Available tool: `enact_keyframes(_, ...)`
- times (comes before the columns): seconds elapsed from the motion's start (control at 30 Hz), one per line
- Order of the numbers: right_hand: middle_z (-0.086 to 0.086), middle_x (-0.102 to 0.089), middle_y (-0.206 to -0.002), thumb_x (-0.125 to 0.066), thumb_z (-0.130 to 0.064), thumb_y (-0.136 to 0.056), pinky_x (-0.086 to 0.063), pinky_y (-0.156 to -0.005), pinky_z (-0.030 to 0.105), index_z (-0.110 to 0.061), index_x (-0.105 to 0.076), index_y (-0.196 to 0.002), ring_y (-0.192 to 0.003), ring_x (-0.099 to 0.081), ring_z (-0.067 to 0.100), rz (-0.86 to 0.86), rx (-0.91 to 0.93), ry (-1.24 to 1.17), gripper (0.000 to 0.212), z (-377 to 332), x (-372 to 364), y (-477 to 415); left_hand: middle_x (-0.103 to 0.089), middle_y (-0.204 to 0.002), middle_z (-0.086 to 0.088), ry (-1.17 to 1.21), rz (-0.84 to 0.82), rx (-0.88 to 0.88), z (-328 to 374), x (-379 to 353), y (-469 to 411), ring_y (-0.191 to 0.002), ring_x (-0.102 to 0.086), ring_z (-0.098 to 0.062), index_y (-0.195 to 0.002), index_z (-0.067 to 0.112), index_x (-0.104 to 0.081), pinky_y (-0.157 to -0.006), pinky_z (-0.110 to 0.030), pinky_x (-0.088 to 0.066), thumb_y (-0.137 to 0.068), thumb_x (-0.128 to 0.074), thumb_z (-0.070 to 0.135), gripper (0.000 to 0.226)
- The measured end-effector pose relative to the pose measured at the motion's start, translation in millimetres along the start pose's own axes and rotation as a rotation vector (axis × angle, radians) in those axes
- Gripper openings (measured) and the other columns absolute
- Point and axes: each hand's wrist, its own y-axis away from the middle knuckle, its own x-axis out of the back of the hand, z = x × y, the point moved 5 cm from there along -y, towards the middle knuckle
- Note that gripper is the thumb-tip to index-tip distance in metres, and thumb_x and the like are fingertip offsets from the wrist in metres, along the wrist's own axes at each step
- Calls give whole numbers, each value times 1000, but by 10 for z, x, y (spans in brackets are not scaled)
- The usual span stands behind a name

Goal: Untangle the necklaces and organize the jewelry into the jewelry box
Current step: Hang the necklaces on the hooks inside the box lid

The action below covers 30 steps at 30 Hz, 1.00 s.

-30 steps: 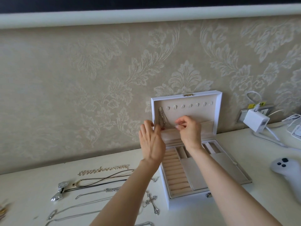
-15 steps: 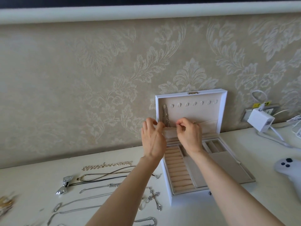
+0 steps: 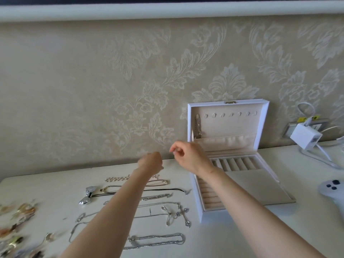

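The white jewelry box [image 3: 192, 192] stands open at the right, its lid [image 3: 265, 125] upright against the wall. A silver necklace [image 3: 197, 127] hangs from the leftmost hook in the lid. My left hand [image 3: 150, 162] hovers over the table left of the box, fingers curled down and hidden. My right hand [image 3: 188, 155] is in front of the box's left edge, thumb and fingers loosely pinched with nothing visible in them. Spread out on the table lie a pearl chain [image 3: 116, 179], a black cord necklace [image 3: 163, 189] with a silver bow [image 3: 87, 197], a cross pendant [image 3: 184, 214] and a silver chain [image 3: 158, 239].
A blurred heap of mixed jewelry [image 3: 16, 220] lies at the table's left edge. A white charger [image 3: 306, 136] with cables hangs from a wall socket at the right. A white controller [image 3: 333, 189] lies right of the box. Patterned wallpaper backs the table.
Both hands have left the lid's pocket and moved left and down, away from the box. The necklace now hangs free on its hook. The camera has turned left.
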Motion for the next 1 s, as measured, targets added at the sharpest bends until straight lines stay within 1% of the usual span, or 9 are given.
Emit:
enact_keyframes(0.1,-1,-71,-101,-51,-12,-89,-45,-79,26,-20,-70,-101,-94,-63,18,-206,-29,103,23,-71,-336,-3,-59,-123,-5,-29,-41,57,-165,-132,11,-116,-55,-24,-119,15,-57,-93,-33,-44,-85,-68,28,38)
enact_keyframes(0.23,5,-67,-112,-47,-8,-90,-45,-83,31,-17,-69,-106,-106,-59,25,-346,-135,186,29,1,-762,36,-60,-122,-3,-71,-49,71,-324,-109,5,-114,-56,-24,-116,15,-60,-88,-32,-44,-84,-70,20,34)
enact_keyframes(0.4,2,-68,-110,-51,-18,-92,-45,-84,30,-20,-70,-104,-104,-60,23,-283,-198,170,24,30,-953,18,-66,-109,-6,-64,-22,97,-417,-102,57,-102,-61,-24,-104,12,-67,-75,-29,-44,-82,-68,18,23)
enact_keyframes(0.57,2,-62,-111,-56,-18,-90,-43,-82,27,-19,-66,-113,-103,-59,19,-293,-219,45,25,16,-1002,-28,-67,-106,-4,38,-40,46,-423,-23,44,-101,-62,-23,-102,13,-70,-77,-29,-46,-83,-69,23,21)
enact_keyframes(0.7,0,-69,-101,-58,-17,-90,-49,-79,29,-16,-72,-100,-92,-63,18,-216,-228,-57,17,-4,-903,-85,-71,-99,-7,119,-18,-45,-319,124,21,-100,-63,-24,-86,12,-69,-89,-37,-50,-81,-67,10,6)
enact_keyframes(0.77,2,-71,-98,-61,-18,-88,-50,-80,33,-14,-72,-93,-91,-64,20,-180,-262,-93,13,32,-858,-94,-72,-94,-5,175,5,-68,-287,169,1,-99,-62,-23,-72,19,-64,-90,-37,-49,-78,-69,8,14)
enact_keyframes(0.87,3,-69,-91,-71,-17,-82,-46,-73,27,-10,-66,-89,-82,-61,17,-144,-314,-202,11,109,-781,-114,-69,-72,-4,300,-9,-101,-226,219,-20,-80,-67,-19,-66,19,-58,-80,-31,-53,-79,-68,2,24)
enact_keyframes(0.93,10,-67,-83,-74,-9,-78,-50,-73,35,-12,-60,-77,-77,-60,20,-106,-375,-374,14,146,-681,-139,-65,-65,-6,416,-22,-133,-146,308,-7,-69,-64,-20,-68,16,-58,-61,-24,-50,-82,-65,-1,23)
enact_keyframes(1.0,10,-63,-73,-71,1,-78,-54,-68,38,-15,-55,-69,-69,-59,21,-42,-435,-529,24,189,-557,-171,-61,-65,-5,509,-6,-167,-47,429,15,-63,-57,-15,-78,7,-63,-57,-21,-43,-83,-66,0,9)
